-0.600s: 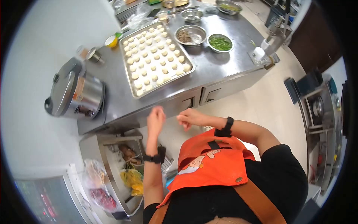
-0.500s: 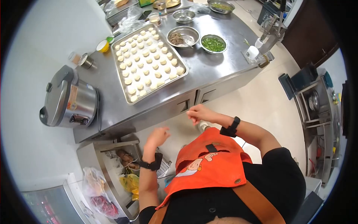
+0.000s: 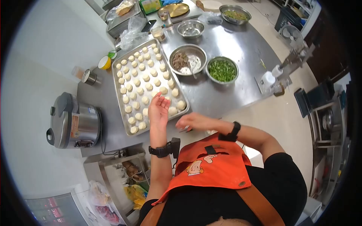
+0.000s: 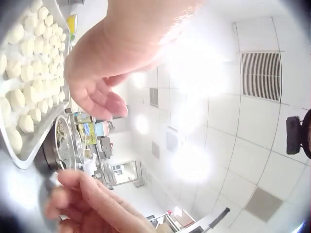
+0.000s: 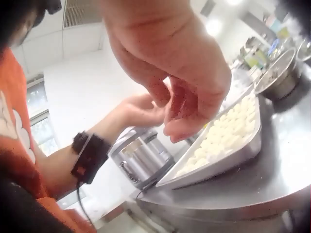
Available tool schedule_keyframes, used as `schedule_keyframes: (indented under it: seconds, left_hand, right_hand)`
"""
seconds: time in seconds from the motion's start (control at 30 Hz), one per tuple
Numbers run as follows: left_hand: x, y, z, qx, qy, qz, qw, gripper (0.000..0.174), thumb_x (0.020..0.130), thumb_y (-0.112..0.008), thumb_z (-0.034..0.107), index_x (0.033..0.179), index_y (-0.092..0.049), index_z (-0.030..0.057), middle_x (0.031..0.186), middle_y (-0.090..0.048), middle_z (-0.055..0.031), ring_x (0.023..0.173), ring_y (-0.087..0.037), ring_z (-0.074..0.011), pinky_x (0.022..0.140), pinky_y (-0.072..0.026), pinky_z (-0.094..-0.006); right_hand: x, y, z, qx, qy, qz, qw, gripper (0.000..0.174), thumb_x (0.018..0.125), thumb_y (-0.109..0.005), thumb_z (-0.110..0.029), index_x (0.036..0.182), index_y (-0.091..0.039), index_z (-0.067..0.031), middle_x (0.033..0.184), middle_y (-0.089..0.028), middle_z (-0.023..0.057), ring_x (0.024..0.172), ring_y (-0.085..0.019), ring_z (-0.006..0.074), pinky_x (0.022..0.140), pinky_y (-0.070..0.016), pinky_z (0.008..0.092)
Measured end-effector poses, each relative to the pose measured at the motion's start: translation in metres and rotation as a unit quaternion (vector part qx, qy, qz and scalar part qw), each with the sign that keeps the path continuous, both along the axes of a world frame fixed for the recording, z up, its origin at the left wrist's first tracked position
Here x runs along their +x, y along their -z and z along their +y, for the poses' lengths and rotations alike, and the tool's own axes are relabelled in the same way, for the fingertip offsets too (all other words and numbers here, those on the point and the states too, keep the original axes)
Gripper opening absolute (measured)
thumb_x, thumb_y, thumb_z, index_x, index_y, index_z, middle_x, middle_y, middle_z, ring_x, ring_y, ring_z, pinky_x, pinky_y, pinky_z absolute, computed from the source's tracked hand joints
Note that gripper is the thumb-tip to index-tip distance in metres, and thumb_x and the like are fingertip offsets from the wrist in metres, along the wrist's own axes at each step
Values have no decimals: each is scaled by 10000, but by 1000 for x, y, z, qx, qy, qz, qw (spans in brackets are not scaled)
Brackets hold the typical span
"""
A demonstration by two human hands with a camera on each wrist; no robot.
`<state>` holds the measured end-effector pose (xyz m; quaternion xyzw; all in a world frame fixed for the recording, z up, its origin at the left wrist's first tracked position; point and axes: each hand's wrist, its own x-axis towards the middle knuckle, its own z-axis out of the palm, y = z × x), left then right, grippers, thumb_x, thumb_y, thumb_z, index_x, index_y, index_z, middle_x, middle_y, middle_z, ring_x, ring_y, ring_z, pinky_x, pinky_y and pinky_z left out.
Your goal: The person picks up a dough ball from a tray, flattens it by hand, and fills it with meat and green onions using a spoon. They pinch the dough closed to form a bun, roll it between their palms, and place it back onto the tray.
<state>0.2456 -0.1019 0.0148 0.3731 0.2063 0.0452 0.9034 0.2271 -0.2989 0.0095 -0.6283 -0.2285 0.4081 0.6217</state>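
Observation:
My left hand (image 3: 158, 109) is raised palm up over the near edge of a metal tray (image 3: 143, 131), its fingers loosely bent and holding nothing. Rows of small pale dough pieces (image 3: 145, 100) cover the tray. Just to the right, near the tray's near right corner, hovers my right hand (image 3: 194, 122). The right wrist view shows that hand (image 5: 180, 73) hanging with loosely curled fingers, nothing visible in them. Both hands are close together in front of the table edge. Beyond the tray's right side stands a steel bowl (image 3: 202, 51) with brownish filling and a utensil.
A bowl of chopped greens (image 3: 222, 71) is at the right, with a smaller steel bowl (image 3: 190, 29) farther back. A rice cooker (image 3: 75, 124) stands left on the steel table (image 3: 211, 94). Behind the tray lie a plastic bag (image 3: 134, 35) and a phone (image 3: 149, 25).
My left hand has risen from below the table edge to over the tray and turned palm up. The right hand has shifted slightly left, toward it. The head view has also moved.

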Motion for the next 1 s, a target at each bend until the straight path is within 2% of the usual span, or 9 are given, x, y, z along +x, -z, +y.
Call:
schedule_keyframes:
  seconds: [0.23,0.37,0.47,0.57,0.63,0.7,0.73,0.87,1.0]
  left_hand:
    - [66,5,-24,-31,-76,5,997,224,913,-502,127,1102,-573,30,778,-602,-6,711,-571,-132,739,-502,-312]
    - [85,-11,-24,-37,-98,6,994,216,918,-486,112,1098,-562,19,774,-581,-3,696,-544,-116,737,-493,-300]
    - [100,-23,-24,-46,-85,-20,995,220,922,-473,96,1108,-542,2,770,-552,-7,672,-511,-109,735,-487,-290]
    - [111,-27,-17,-31,-72,-53,996,216,925,-473,94,1106,-535,-5,783,-565,-13,694,-530,-113,725,-492,-293]
    - [115,-31,-25,152,-82,-79,982,208,925,-459,78,1099,-545,2,782,-573,-26,721,-553,-122,713,-493,-293]
    - [110,-37,-31,380,-33,-97,919,207,908,-464,53,1089,-555,12,807,-584,-44,758,-578,-144,707,-495,-298]
    - [104,-43,-33,506,22,-101,856,210,891,-476,36,1083,-562,18,832,-591,-57,783,-591,-161,706,-496,-304]
    - [82,-43,-10,831,95,-218,503,278,804,-523,15,1073,-583,41,962,-595,-99,862,-608,-241,719,-495,-329]
    - [65,-31,30,850,125,-255,445,310,782,-537,36,1089,-581,39,1045,-582,-135,894,-601,-289,733,-498,-337]
  right_hand:
    - [39,0,9,43,-135,152,978,332,955,-462,-297,1095,-630,-47,1037,-624,52,953,-581,152,817,-508,323]
    - [64,7,9,47,-188,303,933,348,949,-475,-342,1105,-607,-61,1037,-632,44,957,-593,164,816,-500,345]
    - [73,-18,10,107,-214,444,863,357,944,-484,-359,1113,-589,-62,1019,-641,39,946,-605,176,835,-490,375]
    - [77,-24,11,159,-223,417,867,377,942,-490,-375,1122,-576,-54,1036,-637,52,983,-596,193,853,-479,414]
    - [80,-35,10,144,-162,382,898,368,946,-504,-362,1090,-570,-30,1041,-618,72,987,-587,198,827,-496,398]
    - [80,-46,16,107,-107,351,924,361,948,-510,-348,1088,-559,-19,1048,-605,76,987,-581,190,812,-503,383]
    - [81,-49,21,109,-131,369,914,362,954,-510,-340,1114,-530,-16,1032,-590,70,947,-573,172,776,-508,352]
    - [72,-25,54,132,-151,386,901,461,972,-492,-319,1225,-440,64,1164,-560,139,1034,-577,222,892,-506,417]
    - [61,-27,86,92,-166,389,901,443,969,-464,-385,1192,-491,-3,1060,-558,77,947,-543,194,816,-455,373]
